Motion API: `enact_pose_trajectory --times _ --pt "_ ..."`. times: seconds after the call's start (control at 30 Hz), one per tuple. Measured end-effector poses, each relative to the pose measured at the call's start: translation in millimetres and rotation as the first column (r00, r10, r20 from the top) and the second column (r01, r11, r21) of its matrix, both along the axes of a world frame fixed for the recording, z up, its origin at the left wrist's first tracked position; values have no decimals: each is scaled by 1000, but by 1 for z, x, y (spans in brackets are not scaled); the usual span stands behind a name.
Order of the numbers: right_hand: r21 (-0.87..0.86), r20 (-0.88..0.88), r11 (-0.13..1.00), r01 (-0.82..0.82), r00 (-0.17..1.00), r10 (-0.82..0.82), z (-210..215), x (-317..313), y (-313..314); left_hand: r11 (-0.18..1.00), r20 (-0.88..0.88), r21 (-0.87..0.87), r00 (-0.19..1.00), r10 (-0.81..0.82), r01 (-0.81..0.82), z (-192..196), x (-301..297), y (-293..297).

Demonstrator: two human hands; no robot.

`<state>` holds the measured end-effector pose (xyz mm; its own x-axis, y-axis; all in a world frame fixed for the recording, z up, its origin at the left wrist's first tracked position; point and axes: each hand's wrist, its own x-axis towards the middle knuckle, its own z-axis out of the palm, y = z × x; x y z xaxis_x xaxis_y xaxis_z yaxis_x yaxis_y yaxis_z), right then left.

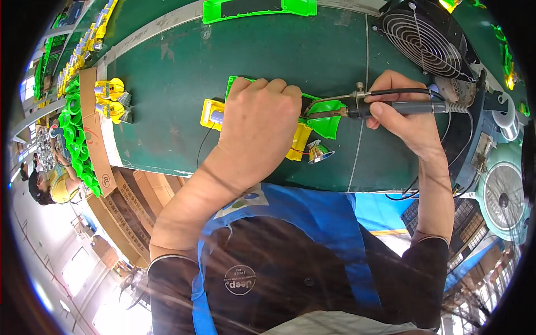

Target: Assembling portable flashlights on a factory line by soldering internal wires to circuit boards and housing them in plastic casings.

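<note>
My right hand (405, 114) grips a soldering iron (413, 107), with a thin metal guide tube running along it. Its tip points left into a bright green plastic shell (329, 127) lying on the green bench mat. My left hand (262, 120) is curled over the shell and a yellow plastic housing (301, 138), knuckles up; its fingertips are hidden at the far side. At the housing's left end sits a pale cylindrical cell (216, 117). A small silver reflector cup (320, 153) lies by the housing's near edge, with thin wires. The contact at the iron's tip is hidden.
A black fan with a wire guard (424, 42) stands at the far right, a solder reel (508, 120) beyond the right edge. Another green shell (259, 8) lies at the far edge. Yellow lamp parts (113, 101) sit left, by a carton (95, 128) of green pieces.
</note>
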<state>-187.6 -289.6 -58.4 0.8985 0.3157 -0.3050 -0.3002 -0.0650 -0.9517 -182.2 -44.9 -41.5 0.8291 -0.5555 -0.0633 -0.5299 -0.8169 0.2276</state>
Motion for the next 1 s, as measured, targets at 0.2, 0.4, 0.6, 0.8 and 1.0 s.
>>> enact_pose_trajectory --times 0.2,0.4,0.6,0.8,1.0 --pt "-3 34 1000 -15 999 15 0 -2 0 999 -8 37 1000 -13 13 1 1 -3" --pt "31 104 991 133 985 -136 -1 -26 -18 999 -19 33 1000 -15 16 4 2 -7" --pt "143 326 913 381 853 -407 -16 -54 1 999 -18 33 1000 -5 5 3 2 -5" --pt "277 512 921 274 769 -383 -38 -58 57 1000 26 27 1000 -7 6 3 1 -6" --pt "126 647 962 242 715 -265 -42 -62 58 999 42 30 999 -29 28 4 -1 -6"
